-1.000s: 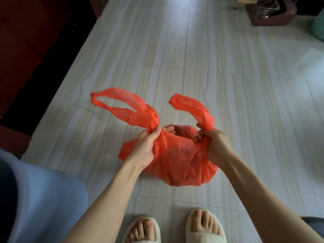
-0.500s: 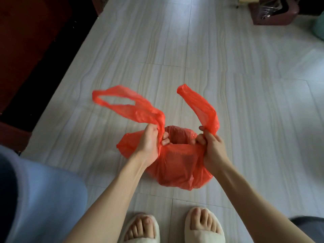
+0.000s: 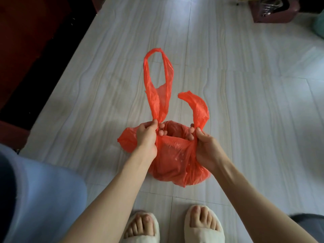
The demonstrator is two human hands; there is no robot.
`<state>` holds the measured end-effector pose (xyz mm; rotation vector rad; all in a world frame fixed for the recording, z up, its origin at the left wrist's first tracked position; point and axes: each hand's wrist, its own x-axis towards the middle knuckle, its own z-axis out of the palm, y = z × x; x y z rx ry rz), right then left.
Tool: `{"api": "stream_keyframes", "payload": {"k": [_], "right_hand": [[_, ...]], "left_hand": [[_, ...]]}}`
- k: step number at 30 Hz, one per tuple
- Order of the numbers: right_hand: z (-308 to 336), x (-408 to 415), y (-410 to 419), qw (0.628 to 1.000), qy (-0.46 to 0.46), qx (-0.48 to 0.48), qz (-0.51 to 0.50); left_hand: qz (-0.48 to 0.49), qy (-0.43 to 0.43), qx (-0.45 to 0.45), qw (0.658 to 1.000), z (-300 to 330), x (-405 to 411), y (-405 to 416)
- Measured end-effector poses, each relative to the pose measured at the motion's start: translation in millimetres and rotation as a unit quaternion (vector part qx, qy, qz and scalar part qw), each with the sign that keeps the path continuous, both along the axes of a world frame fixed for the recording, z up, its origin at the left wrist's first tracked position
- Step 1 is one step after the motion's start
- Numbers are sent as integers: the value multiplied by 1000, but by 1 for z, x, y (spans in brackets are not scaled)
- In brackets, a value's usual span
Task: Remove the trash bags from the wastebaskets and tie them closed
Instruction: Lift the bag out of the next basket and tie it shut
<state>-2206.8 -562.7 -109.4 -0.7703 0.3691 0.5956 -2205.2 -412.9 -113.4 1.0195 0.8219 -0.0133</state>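
1. A pale grey tiled floor (image 3: pixel 245 120), streaked like wood grain, is seen across most of the view; a dark red-brown surface (image 3: pixel 35 50) borders it on the left.
2. A light blue object (image 3: pixel 43 199) is seen at the lower left edge; what it is cannot be told.
3. An orange trash bag (image 3: pixel 175 160) is held low in the middle of the view, above the floor and in front of the feet; whether its bottom touches the tiles cannot be told. Its mouth is held open between the two hands, and its contents cannot be made out.
4. A dark maroon container (image 3: pixel 273 13) with a clear liner inside is seen far off at the upper right, well apart from the bag.
5. Two cream open-toed slippers (image 3: pixel 203 227) are worn on the feet at the bottom edge.
6. The left handle loop (image 3: pixel 157 88) is stretched upright above the bag, while the right handle loop (image 3: pixel 198 107) is curled over and shorter.
7. The base of the left loop is pinched by the left hand (image 3: pixel 147 139), thumb pressed against fingers, the fingertips hooked inside the rim.
8. The base of the right loop is gripped by the right hand (image 3: pixel 208 151) in the same way, thumb on the outside.
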Motion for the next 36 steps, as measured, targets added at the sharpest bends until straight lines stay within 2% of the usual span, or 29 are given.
{"api": "stream_keyframes", "payload": {"k": [2, 5, 8, 12, 15, 17, 21, 25, 26, 28, 30, 31, 34, 36], "right_hand": [[0, 0, -2, 1000, -8, 4, 13], [5, 2, -3, 997, -30, -40, 51], [10, 5, -2, 984, -82, -105, 118], [14, 10, 0, 976, -99, -109, 158], [9, 9, 9, 977, -92, -159, 109], [7, 9, 16, 965, -109, -236, 37], [9, 11, 19, 876, -186, -444, -30], [13, 7, 21, 769, -280, -574, 39], [15, 6, 22, 753, -297, -582, 73], [19, 5, 20, 736, -336, -569, 148], [25, 5, 17, 737, -346, -536, 222], [28, 7, 16, 757, -322, -513, 245], [35, 14, 11, 859, -175, -403, 264], [37, 17, 9, 890, -116, -339, 280]], "left_hand": [[-31, 15, 19, 999, 1, 0, 0], [-130, 38, 53, 989, 8, -1, -1], [-241, 33, 98, 965, 14, -4, 0], [-352, 8, 148, 924, 18, -8, 4], [-384, -27, 174, 906, 20, -13, 3], [-392, -51, 181, 900, 19, -17, 3], [-419, -136, 317, 840, 19, -22, 3], [-371, -176, 515, 753, 26, -24, -6], [-341, -182, 542, 747, 26, -26, -7], [-284, -188, 553, 760, 23, -27, -7], [-250, -187, 543, 780, 20, -26, -4], [-247, -187, 538, 784, 19, -24, -2], [-287, -179, 534, 775, 19, -23, -3], [-301, -179, 553, 756, 20, -22, -3]]}}
